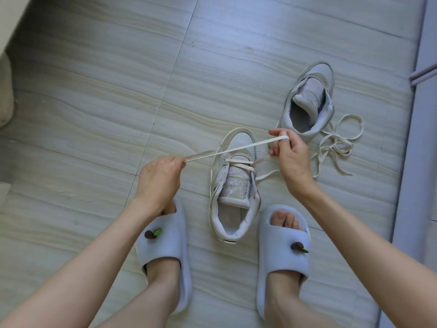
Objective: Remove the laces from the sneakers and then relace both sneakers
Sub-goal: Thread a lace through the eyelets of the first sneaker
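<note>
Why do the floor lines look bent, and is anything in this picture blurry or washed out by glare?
Head view: the wide-angle lens bows the floor tile seams toward the edges; light is soft and even, shadows faint, no glare. The near sneaker, the lace and both the left hand and right hand look reasonably sharp.

You stand on a pale tiled floor (94,95) with wavy grain and thin grout lines. Your feet are in two light grey slides: the left slide (165,252) and the right slide (283,261), well apart. Each carries a small brown-and-green charm (153,233) on its strap. A grey wall edge (416,138) runs down your right. A beige object (6,91) sits at far left, cut off.
</note>
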### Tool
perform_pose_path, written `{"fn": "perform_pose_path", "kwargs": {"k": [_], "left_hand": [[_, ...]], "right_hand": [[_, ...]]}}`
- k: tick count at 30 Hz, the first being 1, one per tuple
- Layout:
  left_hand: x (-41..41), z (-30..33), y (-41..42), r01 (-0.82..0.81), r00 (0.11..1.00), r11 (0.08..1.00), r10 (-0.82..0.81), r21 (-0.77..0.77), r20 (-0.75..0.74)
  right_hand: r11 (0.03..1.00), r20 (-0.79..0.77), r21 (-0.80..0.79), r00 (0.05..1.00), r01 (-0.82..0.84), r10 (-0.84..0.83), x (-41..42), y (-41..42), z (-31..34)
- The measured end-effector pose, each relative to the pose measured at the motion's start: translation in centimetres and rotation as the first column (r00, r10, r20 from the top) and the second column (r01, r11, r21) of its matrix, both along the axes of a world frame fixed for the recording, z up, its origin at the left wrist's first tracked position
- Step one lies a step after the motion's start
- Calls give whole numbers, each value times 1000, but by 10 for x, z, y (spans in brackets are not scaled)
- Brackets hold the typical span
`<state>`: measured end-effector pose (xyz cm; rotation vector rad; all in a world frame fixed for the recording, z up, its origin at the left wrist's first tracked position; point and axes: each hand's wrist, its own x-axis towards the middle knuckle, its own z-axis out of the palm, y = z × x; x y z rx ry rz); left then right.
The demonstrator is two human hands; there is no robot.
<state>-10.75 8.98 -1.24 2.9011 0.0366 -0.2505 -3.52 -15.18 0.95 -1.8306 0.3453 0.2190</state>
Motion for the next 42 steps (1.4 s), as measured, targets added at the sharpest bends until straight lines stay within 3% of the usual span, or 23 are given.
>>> {"fn": "perform_pose_path", "kwargs": {"k": [6, 13, 16, 20, 24, 28, 31, 33, 35, 37, 40, 42], "left_hand": [[-12, -11, 21, -125, 991, 992, 126, 21, -45], [-6, -9, 20, -168, 986, 985, 168, -30, -7], [-2, -10, 18, -208, 977, 975, 203, -83, -66], [-4, -14, 18, -265, 960, 952, 245, -151, -138], [-6, -17, 19, -312, 941, 936, 279, -166, -192], [1, -17, 23, -530, 833, 804, 432, -270, -347], [8, -13, 18, -738, 675, 479, 520, -476, -523], [13, -8, 8, -791, 608, 284, 467, -542, -643], [19, -6, -5, -797, 600, 235, 408, -556, -688], [27, -4, -19, -783, 621, 260, 378, -565, -687], [39, -5, -37, -785, 617, 218, 362, -579, -699], [44, -6, -48, -791, 605, 164, 355, -590, -712]], "right_hand": [[972, -43, 224, 997, 65, -57, 3, -1, 10], [970, 102, 242, 993, 37, -63, 19, -2, 31], [940, 35, 318, 989, 128, -146, 27, -3, 33], [815, -141, 476, 943, 331, -301, 33, -7, 34], [767, -205, 515, 924, 382, -323, 35, -15, 33], [758, -184, 524, 921, 388, -344, 41, -21, 32], [863, -164, 376, 941, 336, -295, 43, -23, 27], [984, -117, 78, 982, 161, -151, 40, -22, 22], [943, -78, -316, 993, -108, 87, 34, -20, 15], [780, -21, -571, 955, -256, 297, 25, -15, 13], [642, 113, -741, 906, -197, 408, 9, -3, 13], [673, 96, -689, 886, -269, 453, -2, 6, 12]]}}
